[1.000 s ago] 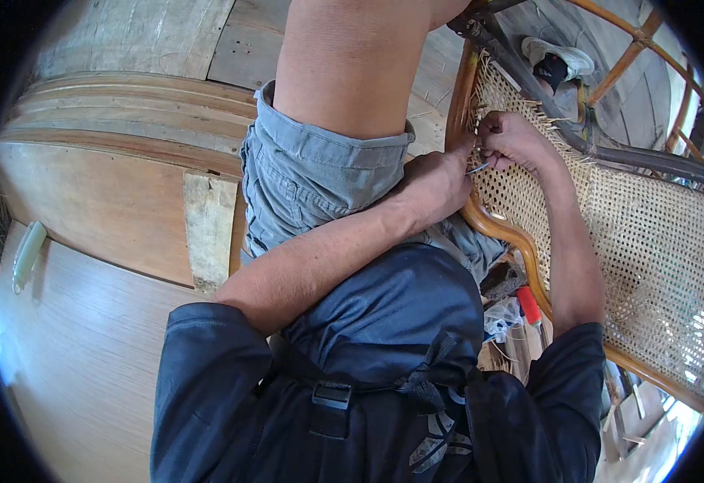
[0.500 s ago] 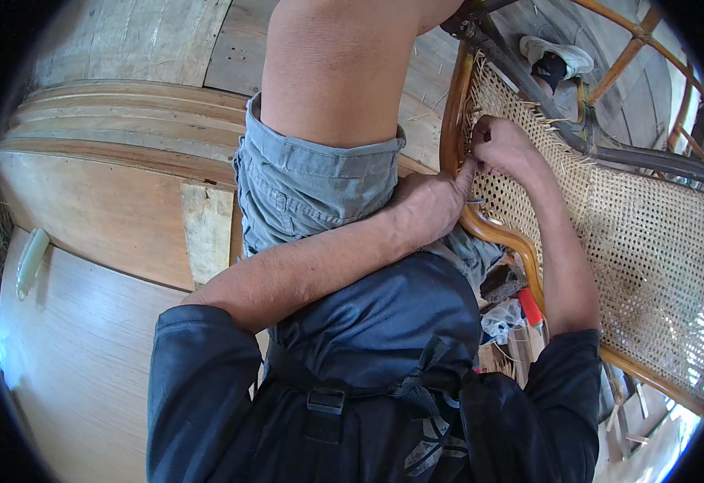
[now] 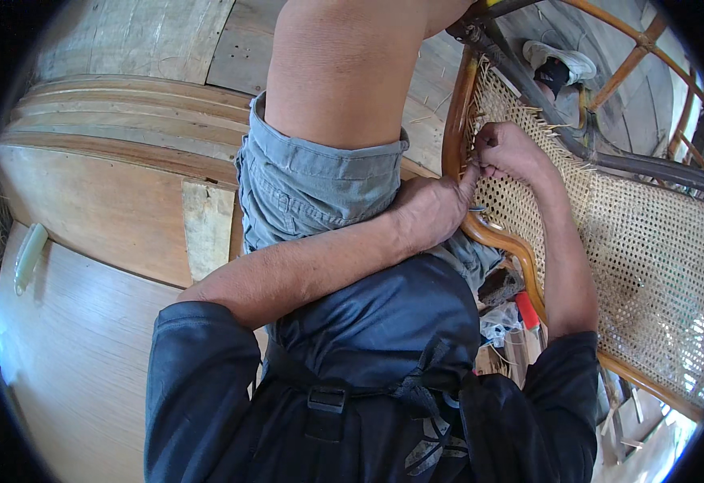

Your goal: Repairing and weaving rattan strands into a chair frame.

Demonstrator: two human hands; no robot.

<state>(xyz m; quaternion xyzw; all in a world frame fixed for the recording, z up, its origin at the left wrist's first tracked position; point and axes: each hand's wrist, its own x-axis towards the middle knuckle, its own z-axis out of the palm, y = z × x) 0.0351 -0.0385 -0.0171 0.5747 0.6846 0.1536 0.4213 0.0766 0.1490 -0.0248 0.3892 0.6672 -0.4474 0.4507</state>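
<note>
A woven cane panel (image 3: 650, 233) in a curved brown rattan frame (image 3: 501, 236) lies on my right, its mesh full of small holes. My left hand (image 3: 435, 211) closes over the frame's near edge, thumb laid forward along the weave; its other fingers are mostly hidden. Just beyond the thumb, my right hand (image 3: 519, 153) is bent down in a pinch at the panel's border beside the frame. Whatever it pinches is too small to make out. A small shiny piece (image 3: 476, 209) shows on the frame beside my left hand. Loose cane ends (image 3: 547, 121) stick up along the far border.
Dark poles (image 3: 650, 161) and brown rattan bars (image 3: 619, 66) cross beyond the panel. A person's foot in a white shoe (image 3: 575, 64) is behind them. Below the frame lie a red object (image 3: 527, 309) and clear plastic (image 3: 499, 324). A pale green object (image 3: 30, 258) rests on the left board (image 3: 86, 338).
Both hands keep to the same spot at the frame's edge. My right hand has shifted very slightly, its fingers a little more curled; the whole view has moved a touch.
</note>
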